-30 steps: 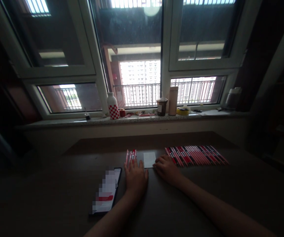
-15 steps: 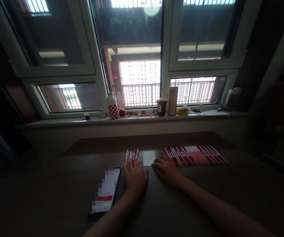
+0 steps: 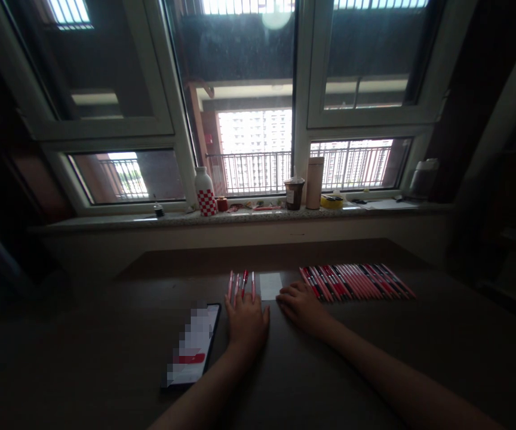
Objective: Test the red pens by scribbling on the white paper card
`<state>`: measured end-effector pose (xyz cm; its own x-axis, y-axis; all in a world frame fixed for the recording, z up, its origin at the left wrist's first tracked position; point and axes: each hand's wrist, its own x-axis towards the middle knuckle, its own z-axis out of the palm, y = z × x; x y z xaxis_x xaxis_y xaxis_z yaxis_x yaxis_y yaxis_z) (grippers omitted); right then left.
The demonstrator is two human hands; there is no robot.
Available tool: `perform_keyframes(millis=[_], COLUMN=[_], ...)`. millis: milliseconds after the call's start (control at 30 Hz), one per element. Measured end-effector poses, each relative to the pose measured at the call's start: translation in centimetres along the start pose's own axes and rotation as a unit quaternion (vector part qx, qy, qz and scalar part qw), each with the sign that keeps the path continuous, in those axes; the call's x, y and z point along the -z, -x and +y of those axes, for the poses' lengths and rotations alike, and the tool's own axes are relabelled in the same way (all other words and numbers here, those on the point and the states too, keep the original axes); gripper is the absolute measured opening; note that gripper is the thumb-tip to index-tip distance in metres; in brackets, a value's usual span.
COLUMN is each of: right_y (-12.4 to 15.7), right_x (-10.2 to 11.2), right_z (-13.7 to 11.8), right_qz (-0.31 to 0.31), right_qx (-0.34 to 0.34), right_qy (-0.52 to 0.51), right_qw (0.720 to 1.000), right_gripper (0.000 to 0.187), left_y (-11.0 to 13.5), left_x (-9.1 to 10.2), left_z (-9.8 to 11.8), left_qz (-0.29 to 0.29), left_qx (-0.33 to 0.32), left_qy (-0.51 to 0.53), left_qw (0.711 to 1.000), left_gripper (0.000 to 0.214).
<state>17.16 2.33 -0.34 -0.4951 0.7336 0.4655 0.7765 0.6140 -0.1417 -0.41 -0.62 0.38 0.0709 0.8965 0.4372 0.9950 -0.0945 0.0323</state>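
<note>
My left hand [image 3: 246,322] lies palm down with its fingers spread, the fingertips over the near ends of several pens. These include a pale pink pen [image 3: 230,284], a red pen [image 3: 244,282] and another pink pen [image 3: 253,285] standing slightly apart at the right. Beside them is a small white sheet [image 3: 271,286]. Palm down at the sheet's right edge rests my right hand [image 3: 305,307], fingers loosely stretched and nothing visibly held. To its right, and partly behind it, runs a long row of pink, red and black pens [image 3: 359,282].
A phone [image 3: 193,346] lies left of my left forearm on the dark table [image 3: 123,334]. Along the windowsill [image 3: 249,216] stand a checkered bottle [image 3: 206,194], a lidded cup [image 3: 294,194], a tall tan flask [image 3: 314,184] and a yellow roll [image 3: 331,202].
The rightmost pen under my left hand has shifted right and stands straighter, apart from the red pen. My left fingers have moved slightly; my right hand rests where it was.
</note>
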Motion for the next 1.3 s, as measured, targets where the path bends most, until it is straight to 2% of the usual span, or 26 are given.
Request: perform_keyframes(millis=[333,800,900,1167,1300], right_y=[0.1,0.1,0.0,-0.2,-0.3], right_x=[0.1,-0.1,-0.4,-0.7,-0.5], right_z=[0.0,0.2,0.3,1.0,1.0], right_qz=[-0.008,-0.01,0.011,0.111,0.131], right_qx=[-0.008,-0.008,-0.008,-0.01,-0.007], right_qy=[-0.013,-0.023,-0.023,-0.038,-0.042], right_qw=[1.0,1.0,1.0,0.993,0.99], right_gripper=[0.029,0.031,0.033,0.036,0.036], left_y=[0.2,0.0,0.1,0.0,-0.1], left_x=[0.4,0.8,0.7,0.6,0.3], left_z=[-0.4,0.0,0.0,-0.1,-0.2], left_qz=[0.026,0.036,0.042,0.043,0.033], left_qx=[-0.037,0.0,0.009,0.021,0.01], left_qy=[-0.009,0.008,0.039,0.139,0.183], left_qw=[0.999,0.999,0.998,0.989,0.983], left_gripper=[0.033,0.031,0.029,0.032,0.034])
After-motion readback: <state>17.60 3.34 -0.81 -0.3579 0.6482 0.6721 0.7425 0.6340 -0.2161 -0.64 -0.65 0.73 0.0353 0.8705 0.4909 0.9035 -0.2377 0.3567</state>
